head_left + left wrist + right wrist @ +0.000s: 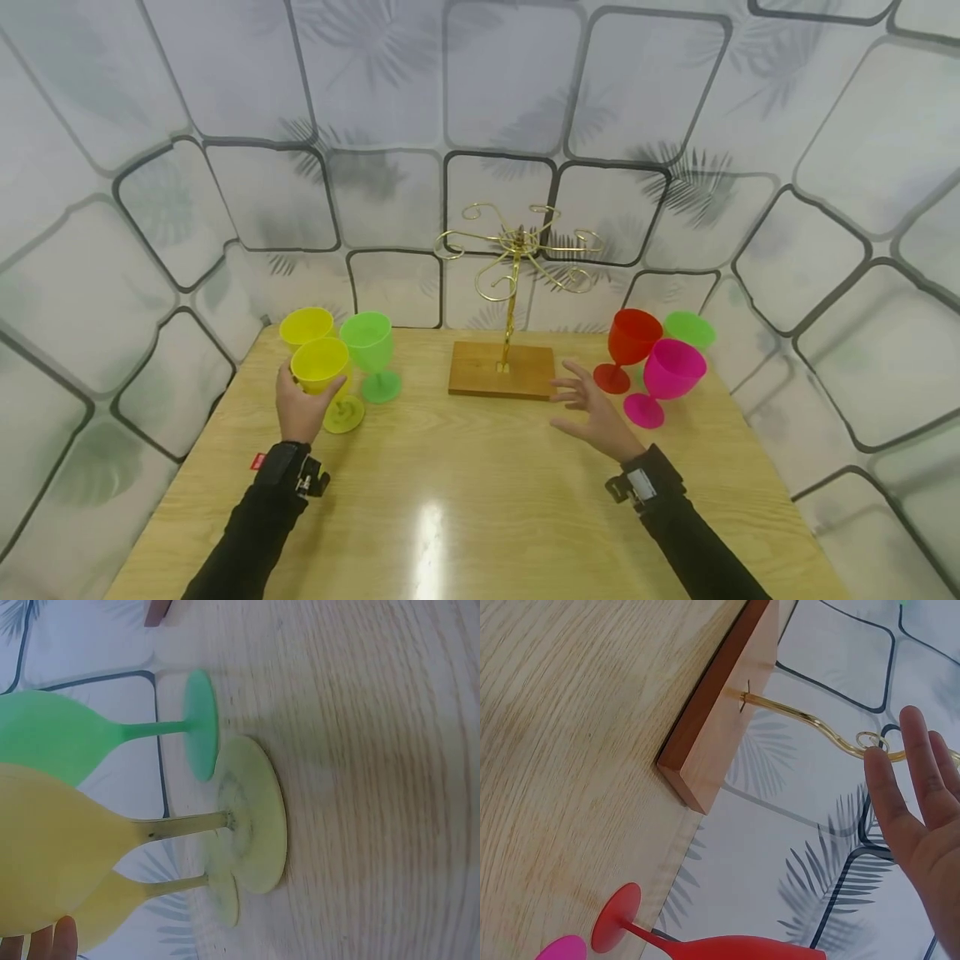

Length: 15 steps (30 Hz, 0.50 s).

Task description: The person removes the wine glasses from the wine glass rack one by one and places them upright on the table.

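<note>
My left hand (303, 408) grips the bowl of the front yellow goblet (321, 363), thumb on its right side and fingers on its left. In the left wrist view its stem and round foot (251, 817) show at the tabletop; I cannot tell if the foot touches. Another yellow goblet (304, 323) stands just behind, with a green goblet (367, 340) to the right. My right hand (596, 417) hovers with fingers spread and nothing in it, between the gold wire stand's wooden base (501, 371) and a red goblet (632, 337).
Curled arms (521, 243) top the gold stand at the back middle of the wooden table (480, 500). A magenta goblet (672, 371) and another green goblet (692, 330) stand beside the red one. Patterned cloth walls (397, 200) enclose the table's back and sides.
</note>
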### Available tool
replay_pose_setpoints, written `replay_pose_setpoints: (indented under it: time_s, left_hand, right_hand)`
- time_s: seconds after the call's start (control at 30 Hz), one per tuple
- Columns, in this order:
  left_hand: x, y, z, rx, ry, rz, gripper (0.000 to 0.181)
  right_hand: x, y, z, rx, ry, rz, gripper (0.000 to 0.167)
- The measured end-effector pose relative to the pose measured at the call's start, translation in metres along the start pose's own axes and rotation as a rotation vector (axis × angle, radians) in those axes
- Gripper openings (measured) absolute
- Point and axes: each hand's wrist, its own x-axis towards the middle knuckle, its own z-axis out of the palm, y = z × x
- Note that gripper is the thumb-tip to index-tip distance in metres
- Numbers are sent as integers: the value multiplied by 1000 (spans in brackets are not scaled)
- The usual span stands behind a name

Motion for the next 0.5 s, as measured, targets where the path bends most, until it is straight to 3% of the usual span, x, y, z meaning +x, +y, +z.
replay_pose_setpoints:
  time_s: [0.17, 0.37, 0.5]
  left_hand:
    - [-3, -4, 0, -8, -6, 6, 81]
    - [-3, -4, -1, -15, -40, 9, 83]
    - [4, -7, 3, -60, -59, 26, 87]
  right_hand:
    - [-2, 9, 2, 5, -6, 0, 82]
    - [-1, -5, -1, 10, -17, 15, 82]
    - [4, 9, -1, -9, 2, 36, 82]
